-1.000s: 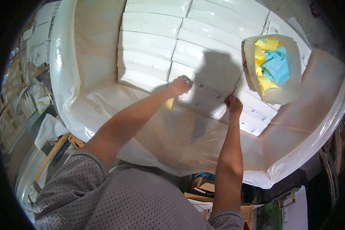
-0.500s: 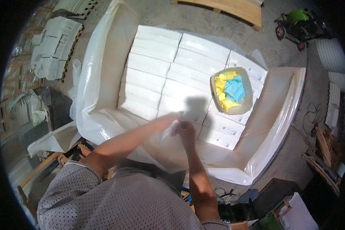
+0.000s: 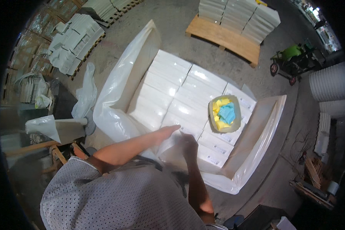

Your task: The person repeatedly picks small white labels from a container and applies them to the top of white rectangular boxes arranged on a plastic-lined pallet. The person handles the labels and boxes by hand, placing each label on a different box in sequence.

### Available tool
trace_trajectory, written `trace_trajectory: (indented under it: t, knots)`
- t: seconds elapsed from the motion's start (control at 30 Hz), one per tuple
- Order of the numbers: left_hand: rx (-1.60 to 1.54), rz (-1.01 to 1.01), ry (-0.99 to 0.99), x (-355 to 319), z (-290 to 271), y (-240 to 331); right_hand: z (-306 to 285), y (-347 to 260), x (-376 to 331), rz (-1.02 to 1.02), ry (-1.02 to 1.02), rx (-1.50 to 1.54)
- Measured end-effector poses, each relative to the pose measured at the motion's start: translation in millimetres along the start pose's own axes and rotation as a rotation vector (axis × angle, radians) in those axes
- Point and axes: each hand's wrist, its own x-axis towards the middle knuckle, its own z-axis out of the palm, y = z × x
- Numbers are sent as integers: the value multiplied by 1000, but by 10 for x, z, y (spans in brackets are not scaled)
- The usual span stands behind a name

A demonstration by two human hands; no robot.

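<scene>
Below me lies a load of white boxes (image 3: 180, 90) laid in rows, surrounded by a raised, translucent plastic sheet (image 3: 115, 124). My left hand (image 3: 167, 133) reaches over the near edge with its fingers closed on a gathered part of the plastic. Right beside it, my right hand (image 3: 189, 145) is also closed on the plastic, its fingers partly shadowed and slightly blurred. Atop the boxes, right of my hands, stands a small open container (image 3: 239, 115) holding yellow and blue cloth-like pieces (image 3: 227, 113).
Behind is a wooden pallet (image 3: 222, 38) stacked with white packages (image 3: 239, 17). A green wheeled machine (image 3: 293, 53) stands at far right, with white corrugated rolls (image 3: 329, 82) nearby. More loaded pallets (image 3: 74, 42) are at far left. A wooden frame (image 3: 30, 148) is close on my left.
The view has shifted, so the boxes sit lower and more floor shows behind. My hands stay close together at the plastic, the left now more distinct.
</scene>
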Motion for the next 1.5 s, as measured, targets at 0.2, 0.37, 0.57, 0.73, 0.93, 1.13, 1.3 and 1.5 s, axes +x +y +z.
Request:
trace_trajectory:
  t: [0.2, 0.37, 0.57, 0.73, 0.93, 1.13, 1.3, 1.5]
  knots:
    - [-70, 46, -15, -493, 253, 85, -90, -9, -104, -339, -98, -197]
    - [-140, 12, -160, -685, 283, 72, -57, 201, -206, -439, -60, -181]
    - [-210, 99, -15, -809, 391, 56, 0, -26, -327, -388, 81, -526]
    - [-308, 111, 57, -770, 398, 16, 102, -113, -383, -481, 225, -592]
    - [-278, 127, 0, -638, 311, -53, 145, -153, -489, -345, 306, -284]
    - [-225, 100, -20, -674, 312, -10, 56, -170, -478, -200, 276, -175]
    - [-128, 84, -72, -895, 326, 158, -20, -285, -445, 15, 193, 28]
    - [310, 297, -22, -1006, 386, 209, -29, -369, -423, -22, 86, -23]
